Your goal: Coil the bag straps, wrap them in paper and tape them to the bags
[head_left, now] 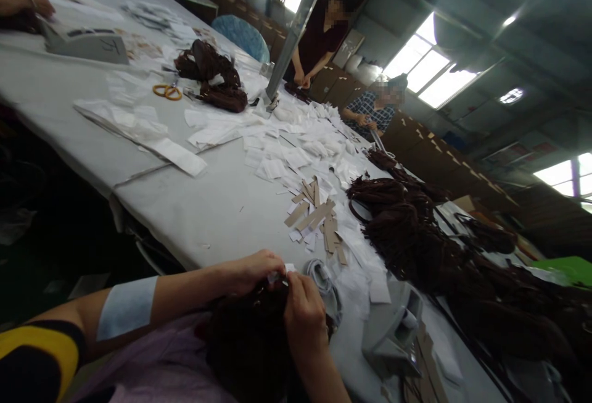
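Observation:
My left hand and my right hand meet at the table's near edge, both with fingers pinched. Between them a small white strip sticks up from the fingertips. Just below hangs a dark brown bag with small shiny metal bits near its top, resting against my lap. The exact contact of strip and bag is hidden by my fingers. A coiled whitish band lies right beside my right hand. Farther right stands a grey tape dispenser.
Brown card strips and white papers spread over the table. Brown bags pile up on the right, another brown heap beside orange-handled scissors. A metal post rises mid-table. Co-workers are at the far side and upper left.

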{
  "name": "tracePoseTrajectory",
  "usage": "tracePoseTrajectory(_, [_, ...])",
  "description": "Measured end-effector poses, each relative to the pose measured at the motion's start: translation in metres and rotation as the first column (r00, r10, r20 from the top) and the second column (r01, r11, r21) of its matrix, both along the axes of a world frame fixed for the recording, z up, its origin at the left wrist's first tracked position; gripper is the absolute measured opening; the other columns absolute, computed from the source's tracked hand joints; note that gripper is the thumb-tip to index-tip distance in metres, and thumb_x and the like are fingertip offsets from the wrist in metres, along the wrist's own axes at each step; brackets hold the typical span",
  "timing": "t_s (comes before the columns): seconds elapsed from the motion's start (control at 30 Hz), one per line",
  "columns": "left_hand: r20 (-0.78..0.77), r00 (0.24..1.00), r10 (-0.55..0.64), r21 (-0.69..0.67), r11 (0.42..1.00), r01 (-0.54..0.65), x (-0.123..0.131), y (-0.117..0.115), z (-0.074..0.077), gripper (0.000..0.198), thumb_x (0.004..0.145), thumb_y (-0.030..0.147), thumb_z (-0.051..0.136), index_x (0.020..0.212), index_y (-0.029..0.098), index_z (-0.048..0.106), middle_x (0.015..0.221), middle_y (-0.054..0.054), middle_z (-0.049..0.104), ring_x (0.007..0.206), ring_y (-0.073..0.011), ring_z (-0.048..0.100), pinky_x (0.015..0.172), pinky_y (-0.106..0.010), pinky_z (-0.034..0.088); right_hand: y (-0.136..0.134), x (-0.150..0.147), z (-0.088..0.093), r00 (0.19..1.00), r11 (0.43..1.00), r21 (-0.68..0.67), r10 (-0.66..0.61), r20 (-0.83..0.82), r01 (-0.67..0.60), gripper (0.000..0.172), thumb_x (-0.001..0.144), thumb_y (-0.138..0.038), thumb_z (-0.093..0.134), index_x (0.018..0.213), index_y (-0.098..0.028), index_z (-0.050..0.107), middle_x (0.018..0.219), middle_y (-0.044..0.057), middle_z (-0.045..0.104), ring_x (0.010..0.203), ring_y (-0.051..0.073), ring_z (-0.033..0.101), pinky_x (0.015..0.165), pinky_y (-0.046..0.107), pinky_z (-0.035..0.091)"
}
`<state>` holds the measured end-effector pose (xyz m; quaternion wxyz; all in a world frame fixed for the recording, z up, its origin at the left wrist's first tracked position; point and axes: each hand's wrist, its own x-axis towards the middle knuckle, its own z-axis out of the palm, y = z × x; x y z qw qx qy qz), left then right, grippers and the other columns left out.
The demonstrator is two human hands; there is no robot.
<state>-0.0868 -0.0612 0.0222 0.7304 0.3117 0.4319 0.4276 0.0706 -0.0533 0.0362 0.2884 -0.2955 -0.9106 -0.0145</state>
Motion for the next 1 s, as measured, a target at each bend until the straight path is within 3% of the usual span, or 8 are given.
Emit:
tracePoseTrajectory(0.17, [0.052, 0.997, 0.06, 0.04, 0.997, -0.062, 0.0, -0.003, -0.004, 0.03, 0.07, 0.044, 0.06, 0.062, 0.016, 0.052, 0.05, 0.006, 0.046, 0.046, -0.0078, 0.036, 0.048, -0.022, 0.026, -0.014, -0.003, -0.014, 0.999, 0.995, 0.091, -0.033, -0.037, 0.036, 0.032, 0.091, -0.007, 0.043, 0.119, -0.011, 0.06, 0.109, 0.017, 0.067, 0.097, 0.025, 0.065, 0.083, 0.038, 0.055])
tracePoseTrajectory(0.3, [-0.055, 0.983, 0.175, 0.117, 0.979, -0.168, -0.003, -0.006, -0.007, 0.037, 0.074, 0.051, 0.06, 0.069, 0.015, 0.054, 0.049, 0.006, 0.046, 0.044, -0.0071, 0.035, 0.046, -0.021, 0.025, -0.016, -0.002, -0.013, 0.969, 0.966, -0.223, -0.173, -0.175, 0.132, 0.028, 0.092, -0.026, 0.049, 0.11, -0.011, 0.065, 0.106, 0.016, 0.069, 0.093, 0.024, 0.067, 0.08, 0.034, 0.055])
tracePoseTrajectory(0.43, [-0.187, 0.967, 0.176, 0.239, 0.963, -0.129, -0.003, -0.01, -0.002, 0.037, 0.08, 0.051, 0.054, 0.079, 0.014, 0.057, 0.052, 0.006, 0.045, 0.044, -0.008, 0.037, 0.045, -0.021, 0.027, -0.008, 0.0, 0.005, 0.896, 0.654, -0.738, -0.412, -0.163, 0.167, 0.035, 0.089, -0.044, 0.052, 0.084, -0.014, 0.07, 0.067, 0.005, 0.069, 0.059, 0.017, 0.064, 0.055, 0.025, 0.05])
tracePoseTrajectory(0.57, [-0.274, 0.938, 0.213, 0.329, 0.937, -0.117, 0.002, -0.014, 0.003, 0.035, 0.082, 0.049, 0.053, 0.076, 0.015, 0.055, 0.053, 0.006, 0.044, 0.046, -0.0082, 0.038, 0.045, -0.021, 0.027, 0.0, -0.003, 0.012, 0.912, 0.447, -0.894, -0.363, -0.191, -0.009, 0.038, 0.086, -0.047, 0.056, 0.075, -0.013, 0.069, 0.056, 0.001, 0.062, 0.048, 0.012, 0.054, 0.045, 0.021, 0.039])
tracePoseTrajectory(0.67, [-0.265, 0.929, 0.257, 0.321, 0.932, -0.167, 0.007, -0.015, 0.002, 0.036, 0.08, 0.051, 0.055, 0.072, 0.015, 0.054, 0.052, 0.006, 0.043, 0.045, -0.0081, 0.036, 0.044, -0.021, 0.026, -0.002, -0.007, 0.006, 0.925, 0.65, -0.758, -0.318, -0.207, 0.054, 0.035, 0.089, -0.039, 0.053, 0.07, -0.014, 0.066, 0.057, 0.002, 0.061, 0.051, 0.012, 0.053, 0.049, 0.021, 0.038])
tracePoseTrajectory(0.77, [-0.174, 0.942, 0.287, 0.236, 0.941, -0.243, 0.012, -0.014, -0.001, 0.039, 0.077, 0.053, 0.057, 0.066, 0.016, 0.053, 0.047, 0.007, 0.041, 0.043, -0.0074, 0.033, 0.043, -0.021, 0.023, -0.007, -0.012, -0.004, 0.959, 0.939, -0.302, -0.222, -0.174, 0.162, 0.033, 0.093, -0.025, 0.047, 0.066, -0.015, 0.062, 0.058, 0.003, 0.059, 0.052, 0.012, 0.053, 0.054, 0.023, 0.037])
tracePoseTrajectory(0.9, [-0.097, 0.943, 0.317, 0.126, 0.944, -0.305, 0.016, -0.014, -0.005, 0.04, 0.071, 0.054, 0.062, 0.064, 0.015, 0.055, 0.044, 0.007, 0.042, 0.041, -0.0067, 0.032, 0.043, -0.022, 0.022, -0.009, -0.015, -0.015, 0.991, 0.983, 0.127, -0.128, -0.039, 0.132, 0.032, 0.094, -0.017, 0.043, 0.067, -0.015, 0.061, 0.053, 0.002, 0.053, 0.048, 0.013, 0.048, 0.051, 0.026, 0.033])
tracePoseTrajectory(1.0, [-0.077, 0.945, 0.317, 0.124, 0.944, -0.306, 0.016, -0.015, -0.006, 0.04, 0.071, 0.052, 0.063, 0.064, 0.014, 0.056, 0.045, 0.006, 0.044, 0.041, -0.0064, 0.033, 0.043, -0.021, 0.023, -0.009, -0.012, -0.014, 0.991, 0.991, 0.069, -0.108, -0.085, 0.114, 0.032, 0.093, -0.018, 0.044, 0.068, -0.015, 0.062, 0.054, 0.002, 0.054, 0.049, 0.012, 0.048, 0.051, 0.026, 0.033])
